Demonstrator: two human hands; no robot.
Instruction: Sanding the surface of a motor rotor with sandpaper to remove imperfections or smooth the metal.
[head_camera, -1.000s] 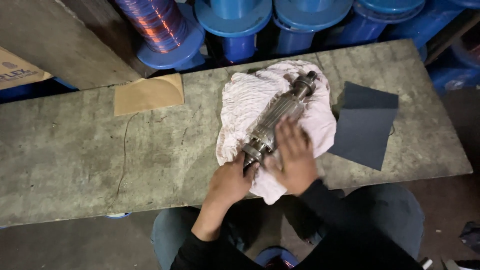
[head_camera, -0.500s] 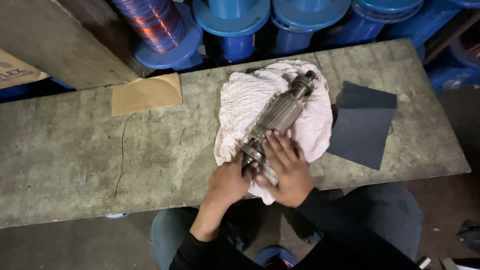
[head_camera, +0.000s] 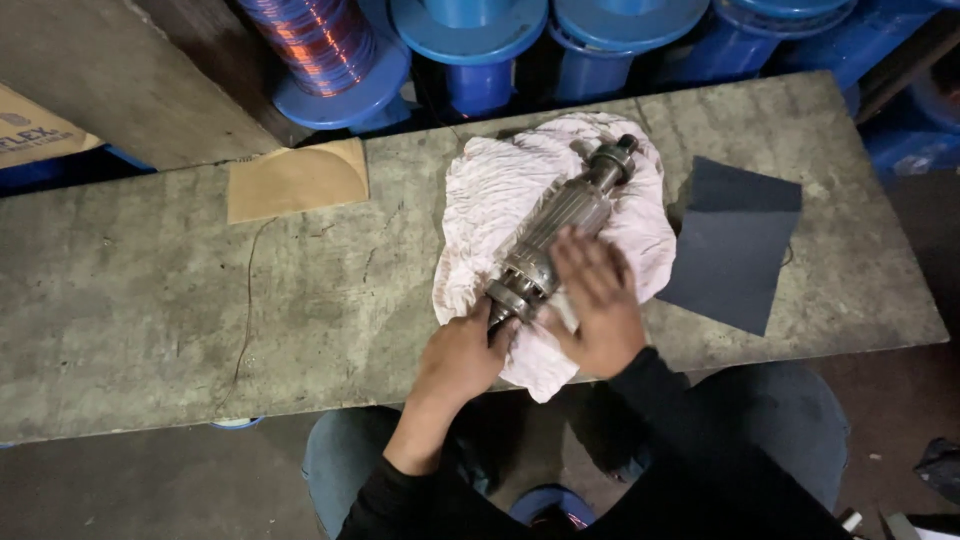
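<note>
Nearest the camera: dark jeans and black sleeves, both forearms reaching up over the near edge of the grey slab bench (head_camera: 150, 320).

Left hand (head_camera: 462, 352) curled at the near end of the metal rotor (head_camera: 560, 235), fingertips touching the shaft end, closed loosely around it; how firm the grip is, can't really tell.

Right hand (head_camera: 592, 300) lying flat, fingers stretched out and slightly spread, pointing toward 11 o'clock, palm down on the rotor's near part and the rag beside it. Not wrapped around anything, just pressing on top.

Rotor itself lying diagonally on a crumpled pinkish-white rag (head_camera: 490, 210), near end under the fingers, far end pointing off to 1 o'clock, clear of both hands.

At 3 o'clock of the rag, a dark grey abrasive sheet (head_camera: 735, 245), just beside it. At 10 o'clock, a tan paper piece (head_camera: 295, 180), well apart.

Farthest back: blue spools (head_camera: 470, 40), one wound with copper wire (head_camera: 315, 35).
</note>
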